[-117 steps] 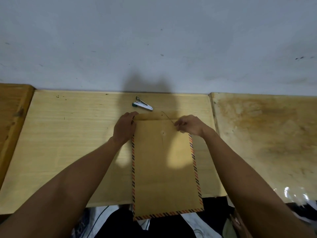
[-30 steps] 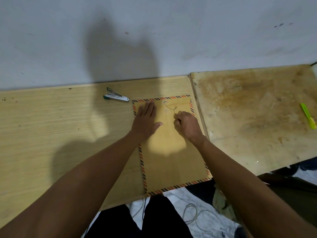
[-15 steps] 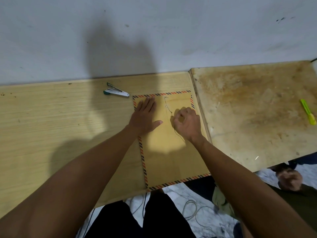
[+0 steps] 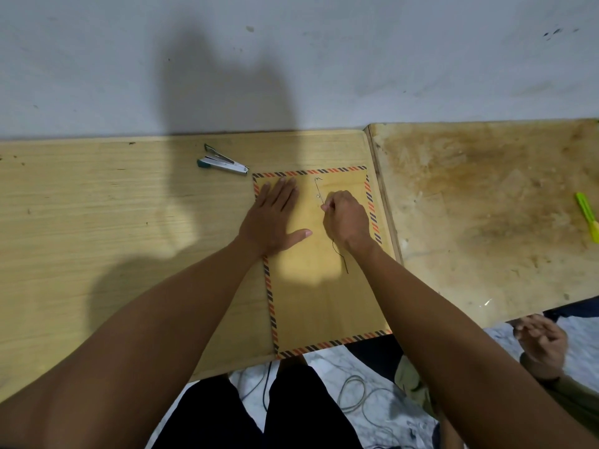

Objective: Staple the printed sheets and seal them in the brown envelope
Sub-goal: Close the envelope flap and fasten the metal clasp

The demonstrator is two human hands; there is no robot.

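A pale, scuffed wall [image 4: 389,59] is seen behind two adjoining wooden tabletops: a light one [image 4: 97,222] at the left, a stained one [image 4: 486,205] at the right. Marbled flooring [image 4: 324,367] with loose cables [image 4: 356,393] is visible below their near edges.

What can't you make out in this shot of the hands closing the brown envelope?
- Printed sheets: not visible in the head view; whether they are inside the brown envelope cannot be told.
- String: its upper run is hidden under the right hand.
- The envelope's closure buttons: too small to show how many turns.
- The envelope's flap corner: covered by the left hand.
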